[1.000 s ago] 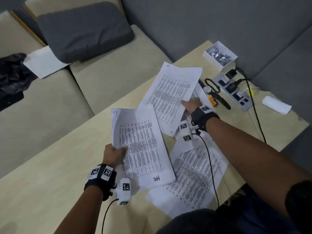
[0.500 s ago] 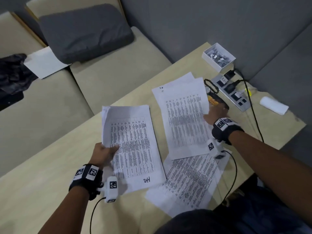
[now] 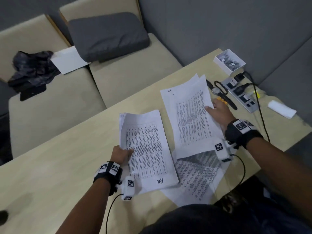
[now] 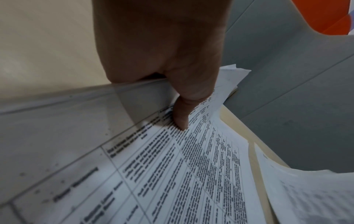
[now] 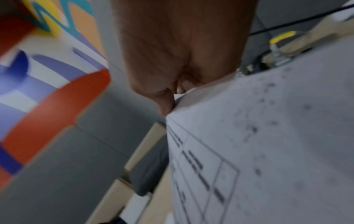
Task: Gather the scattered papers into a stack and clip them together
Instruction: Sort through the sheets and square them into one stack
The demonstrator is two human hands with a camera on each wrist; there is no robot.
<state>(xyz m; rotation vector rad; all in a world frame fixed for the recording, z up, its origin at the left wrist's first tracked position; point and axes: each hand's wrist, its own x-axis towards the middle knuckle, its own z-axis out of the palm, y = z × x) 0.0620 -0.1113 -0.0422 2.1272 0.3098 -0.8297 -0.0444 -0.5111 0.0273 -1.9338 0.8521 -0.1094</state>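
My left hand (image 3: pixel 122 153) grips the left edge of a stack of printed sheets (image 3: pixel 146 149), thumb on top, held just above the table; the left wrist view shows the thumb (image 4: pixel 182 119) pressing on the printed sheets (image 4: pixel 191 174). To the right, my right hand (image 3: pixel 218 109) pinches the right edge of a few printed sheets (image 3: pixel 190 117), lifted off the table; the right wrist view shows the thumb (image 5: pixel 164 104) on the edge of the printed sheets (image 5: pixel 268 151). More printed sheets (image 3: pixel 197 176) lie flat near the table's front edge. A white box of binder clips (image 3: pixel 229 61) sits at the far right corner.
A power strip (image 3: pixel 241 93) with cables, a wristwatch (image 3: pixel 216 90), a bead bracelet (image 3: pixel 221 87), a yellow item (image 3: pixel 222 100) and a white roll (image 3: pixel 282 108) lie on the wooden table (image 3: pixel 50 174) beyond my right hand. A beige sofa with a grey cushion (image 3: pixel 106 34) stands behind.
My right hand has swung its sheets from pointing far-left to lying straighter, moving right toward the power strip. My left hand with its stack drifted slightly left.
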